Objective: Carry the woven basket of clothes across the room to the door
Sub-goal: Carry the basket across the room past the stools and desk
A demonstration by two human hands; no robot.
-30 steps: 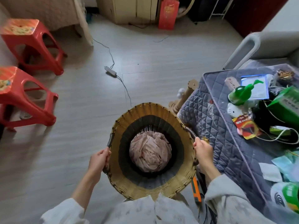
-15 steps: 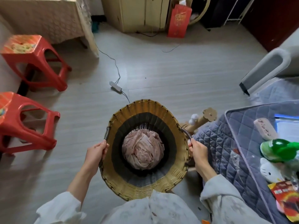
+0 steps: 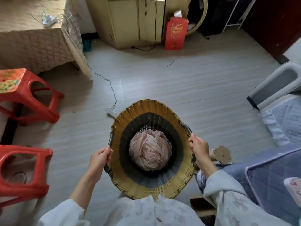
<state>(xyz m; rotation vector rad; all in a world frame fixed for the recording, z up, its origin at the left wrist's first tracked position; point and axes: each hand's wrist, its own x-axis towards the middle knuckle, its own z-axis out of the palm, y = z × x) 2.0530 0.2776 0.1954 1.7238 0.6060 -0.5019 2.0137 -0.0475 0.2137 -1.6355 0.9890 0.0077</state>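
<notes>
I hold a round woven basket (image 3: 143, 110) in front of my body, above the floor. Its rim is yellow and its inside is black. A crumpled pale pink cloth (image 3: 150, 150) lies at its bottom. My left hand (image 3: 99, 159) grips the basket's left edge just below a dark handle. My right hand (image 3: 198, 148) is closed on the dark handle at the right edge. A dark red door (image 3: 275, 22) stands at the far right of the room.
Two red plastic stools (image 3: 24, 93) (image 3: 22, 170) stand at the left. A cloth-covered table (image 3: 35, 36) is at the far left, a yellow cabinet (image 3: 135, 22) and a red bag (image 3: 175, 35) at the back. A cable (image 3: 112, 88) crosses the floor. A blue quilted bed (image 3: 268, 176) is at the right.
The basket and I have moved forward and left, away from the bed. The cluttered bed top has slid out of view at the right. Both hands keep their hold.
</notes>
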